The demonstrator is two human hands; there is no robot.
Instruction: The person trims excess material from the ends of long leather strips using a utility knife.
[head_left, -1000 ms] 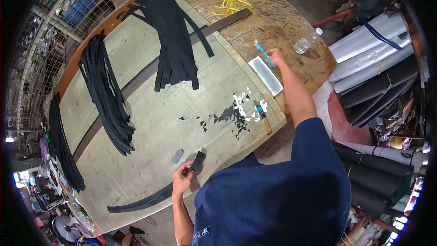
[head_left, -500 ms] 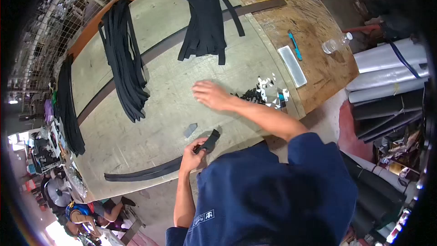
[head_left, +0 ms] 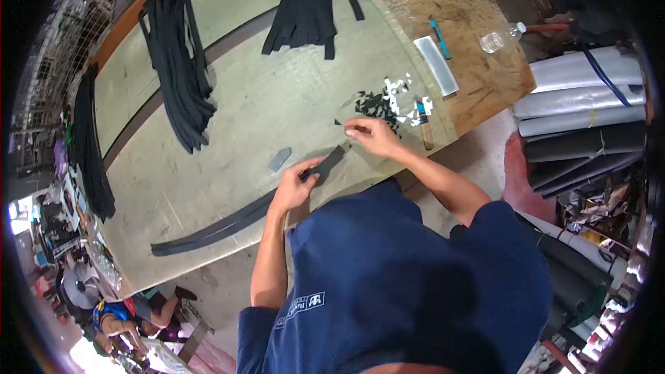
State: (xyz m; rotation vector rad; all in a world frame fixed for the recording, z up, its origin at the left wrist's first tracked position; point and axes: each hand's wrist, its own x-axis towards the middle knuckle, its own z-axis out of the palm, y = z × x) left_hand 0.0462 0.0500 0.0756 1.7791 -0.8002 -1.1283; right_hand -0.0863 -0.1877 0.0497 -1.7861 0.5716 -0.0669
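My left hand (head_left: 296,183) is closed around a bundle of long black fabric strips (head_left: 215,227) near the table's front edge, with the cut end sticking out past my fingers. To the right, my right hand (head_left: 372,136) has its fingertips pinched together just beyond that end. Whatever they hold, if anything, is too small to make out. Beside those fingertips lies a tiny black scrap (head_left: 338,122). A small grey pointed template piece (head_left: 280,159) rests on the table above my left hand. Behind my right hand, black offcuts (head_left: 374,104) and white offcuts (head_left: 393,90) are scattered.
A wooden-handled tool (head_left: 425,135) lies by the offcuts. Bundles of black strips (head_left: 176,62) and a long brown bar (head_left: 228,41) lie across the table (head_left: 263,107). Farther right are a whetstone-like block (head_left: 436,66), a teal pen-like tool (head_left: 439,38) and a plastic bottle (head_left: 500,39).
My right hand has come back toward my body, from flat on the table to a pinch near the strip end. My left hand still holds the strips; the view has shifted slightly.
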